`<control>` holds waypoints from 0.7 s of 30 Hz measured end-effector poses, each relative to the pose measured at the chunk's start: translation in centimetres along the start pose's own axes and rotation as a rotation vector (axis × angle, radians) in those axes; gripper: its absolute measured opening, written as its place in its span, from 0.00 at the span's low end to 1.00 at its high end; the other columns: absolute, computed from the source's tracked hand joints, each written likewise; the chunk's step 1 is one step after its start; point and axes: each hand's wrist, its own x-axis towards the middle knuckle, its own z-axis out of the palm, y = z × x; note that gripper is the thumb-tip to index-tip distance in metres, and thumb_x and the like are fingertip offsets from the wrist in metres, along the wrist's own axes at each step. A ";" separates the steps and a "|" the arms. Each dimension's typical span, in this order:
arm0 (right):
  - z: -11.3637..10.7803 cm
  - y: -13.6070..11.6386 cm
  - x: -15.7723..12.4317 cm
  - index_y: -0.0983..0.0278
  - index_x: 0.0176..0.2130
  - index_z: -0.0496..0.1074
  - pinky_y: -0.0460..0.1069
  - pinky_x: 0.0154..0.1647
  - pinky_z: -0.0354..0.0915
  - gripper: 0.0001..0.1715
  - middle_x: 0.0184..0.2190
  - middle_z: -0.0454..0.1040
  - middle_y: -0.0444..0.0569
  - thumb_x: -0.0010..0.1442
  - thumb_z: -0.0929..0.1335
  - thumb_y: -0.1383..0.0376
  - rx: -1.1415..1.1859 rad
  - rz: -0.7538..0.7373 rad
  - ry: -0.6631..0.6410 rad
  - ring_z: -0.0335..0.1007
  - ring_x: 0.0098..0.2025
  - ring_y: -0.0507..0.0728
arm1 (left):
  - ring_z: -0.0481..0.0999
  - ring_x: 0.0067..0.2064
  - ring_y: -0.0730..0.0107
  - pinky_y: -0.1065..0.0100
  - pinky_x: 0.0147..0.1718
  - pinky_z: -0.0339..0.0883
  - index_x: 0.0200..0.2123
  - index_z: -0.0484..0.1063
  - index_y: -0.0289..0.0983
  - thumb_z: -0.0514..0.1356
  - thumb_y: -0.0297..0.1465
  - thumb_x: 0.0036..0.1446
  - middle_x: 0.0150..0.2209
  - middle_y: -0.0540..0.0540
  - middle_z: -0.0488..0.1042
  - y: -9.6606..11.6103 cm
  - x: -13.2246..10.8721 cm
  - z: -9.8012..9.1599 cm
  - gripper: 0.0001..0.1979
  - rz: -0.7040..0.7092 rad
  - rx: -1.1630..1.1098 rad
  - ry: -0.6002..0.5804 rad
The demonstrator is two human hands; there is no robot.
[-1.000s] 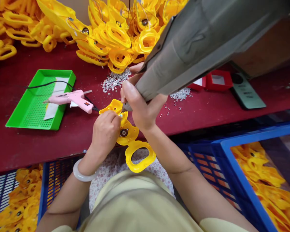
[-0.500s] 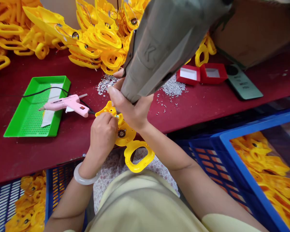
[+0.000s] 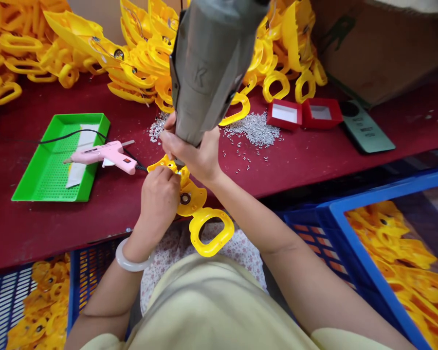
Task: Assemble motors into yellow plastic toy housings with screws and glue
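My right hand [image 3: 193, 153] is wrapped around the lower end of a large grey power screwdriver [image 3: 208, 63], which stands almost upright with its tip down on a yellow plastic part [image 3: 197, 209]. That part lies at the near edge of the red table and has a loop handle hanging over the edge. My left hand [image 3: 159, 197] is closed on the yellow part's left side, fingertips pinched right by the tool's tip. A small round metal piece shows in the part's middle.
A pink glue gun [image 3: 105, 155] rests on a green tray [image 3: 47, 180] at the left. Loose silver screws [image 3: 253, 129] lie behind my hands. Piled yellow parts [image 3: 138, 53] fill the back. Two red boxes [image 3: 304, 113] and a dark remote [image 3: 367, 129] sit at right. Blue crates [image 3: 354, 233] flank my lap.
The grey screwdriver has swung from leaning far right to nearly upright over the yellow part. Both hands keep their hold on tool and part.
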 end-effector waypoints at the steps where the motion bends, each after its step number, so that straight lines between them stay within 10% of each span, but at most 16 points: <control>1: 0.0 0.0 0.1 0.60 0.37 0.67 0.50 0.37 0.72 0.12 0.29 0.72 0.42 0.58 0.69 0.55 0.008 0.004 0.009 0.73 0.35 0.53 | 0.69 0.33 0.63 0.64 0.30 0.61 0.29 0.74 0.34 0.54 0.26 0.63 0.30 0.42 0.74 -0.1 0.1 0.0 0.12 -0.007 -0.011 -0.008; 10: -2.0 -3.7 -0.2 0.59 0.39 0.69 0.47 0.31 0.69 0.10 0.23 0.69 0.38 0.57 0.70 0.59 0.122 -0.068 0.143 0.69 0.26 0.49 | 0.70 0.32 0.60 0.63 0.29 0.61 0.25 0.72 0.35 0.54 0.23 0.60 0.26 0.41 0.71 0.8 -0.2 -0.5 0.13 -0.020 0.129 0.023; 21: -15.3 -5.0 -3.6 0.61 0.31 0.77 0.51 0.22 0.60 0.06 0.17 0.70 0.40 0.50 0.72 0.71 -0.145 -0.087 0.640 0.67 0.17 0.50 | 0.74 0.53 0.57 0.59 0.51 0.69 0.49 0.75 0.33 0.53 0.23 0.63 0.52 0.38 0.73 -1.9 -0.7 -3.8 0.15 -0.143 -0.081 0.024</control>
